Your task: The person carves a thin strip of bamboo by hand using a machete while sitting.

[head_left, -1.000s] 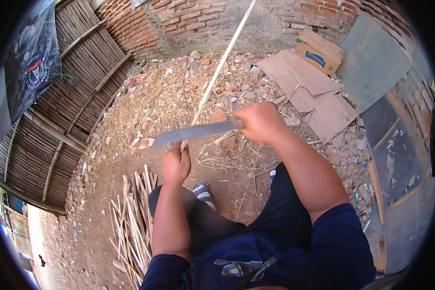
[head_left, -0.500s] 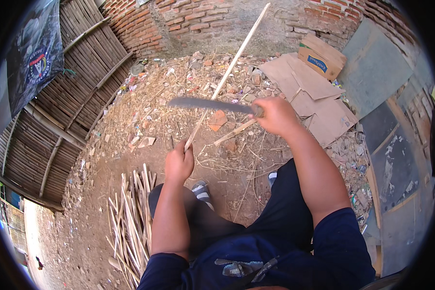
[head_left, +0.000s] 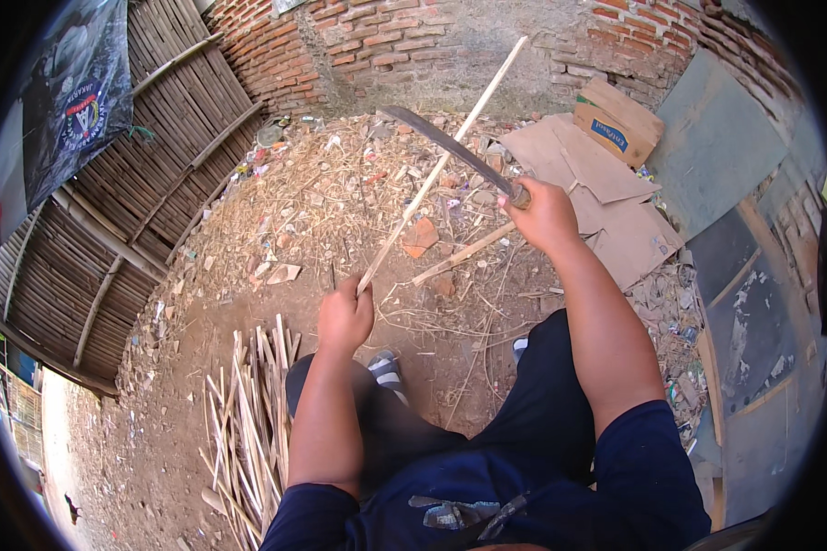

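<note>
A long pale strip of split bamboo slants up and away to the right, its near end held in the closed fist of my left hand. My right hand grips the handle of a machete, whose dark, slightly curved blade points up and to the left. The blade crosses over the strip's upper half; whether the two touch, I cannot tell. Left of my left leg lies a pile of similar strips.
A thicker bamboo piece lies on the littered ground ahead. Flattened cardboard and a cardboard box are at the far right, by leaning grey boards. A brick wall closes the back; a bamboo-slat wall stands left.
The machete has moved farther up along the strip, and its tip has swung upward. My right hand has shifted right and slightly down. My left hand keeps its hold, and the strip tilts slightly more to the right.
</note>
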`<state>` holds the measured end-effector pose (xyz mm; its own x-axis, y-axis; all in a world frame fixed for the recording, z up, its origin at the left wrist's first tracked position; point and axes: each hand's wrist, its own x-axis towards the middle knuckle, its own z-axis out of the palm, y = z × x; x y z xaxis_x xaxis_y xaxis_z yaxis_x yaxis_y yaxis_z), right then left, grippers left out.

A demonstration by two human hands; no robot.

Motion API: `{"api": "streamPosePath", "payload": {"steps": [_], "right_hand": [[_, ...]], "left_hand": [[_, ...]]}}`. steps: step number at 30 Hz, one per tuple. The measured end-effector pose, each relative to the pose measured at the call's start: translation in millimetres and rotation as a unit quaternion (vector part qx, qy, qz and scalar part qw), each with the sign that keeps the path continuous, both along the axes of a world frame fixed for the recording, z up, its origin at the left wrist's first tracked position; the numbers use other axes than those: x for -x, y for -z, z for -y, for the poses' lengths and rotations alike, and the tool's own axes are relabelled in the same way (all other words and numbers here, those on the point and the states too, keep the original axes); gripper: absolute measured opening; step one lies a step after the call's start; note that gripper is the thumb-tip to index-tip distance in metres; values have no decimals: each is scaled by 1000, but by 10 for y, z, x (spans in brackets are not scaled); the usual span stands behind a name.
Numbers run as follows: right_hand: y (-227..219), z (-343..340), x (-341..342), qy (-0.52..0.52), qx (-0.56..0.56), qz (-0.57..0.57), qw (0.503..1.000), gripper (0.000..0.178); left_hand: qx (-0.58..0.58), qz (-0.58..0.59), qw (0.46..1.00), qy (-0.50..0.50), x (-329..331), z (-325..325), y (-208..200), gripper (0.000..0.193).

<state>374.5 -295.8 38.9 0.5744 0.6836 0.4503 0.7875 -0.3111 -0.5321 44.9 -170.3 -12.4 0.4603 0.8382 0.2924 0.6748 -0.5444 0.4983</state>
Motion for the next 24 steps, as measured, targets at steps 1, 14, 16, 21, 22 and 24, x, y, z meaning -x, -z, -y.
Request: {"api": "streamPosePath", "payload": {"steps": [1, 14, 16, 21, 22, 24], "right_hand": [[-1, 2, 5, -17, 8, 16, 1000, 36], [55, -85, 337, -190, 49, 105, 975, 25], [55, -127, 97, -114, 82, 45, 989, 31], [66, -58, -97, -34, 22, 5, 999, 46], [65, -39, -82, -47, 27, 11, 998, 44], [29, 6, 46, -85, 55, 31, 994, 39]], "left_hand": [[6, 0, 1000, -1, -16, 11, -13, 33], [19, 72, 997, -16, 12, -59, 96, 31], [35, 56, 998, -23, 19, -68, 56, 30], [-1, 69, 998, 8, 11, -57, 93, 29], [-4, 77, 997, 12, -10, -54, 90, 29], [3, 79, 997, 14, -26, -32, 89, 29]]}}
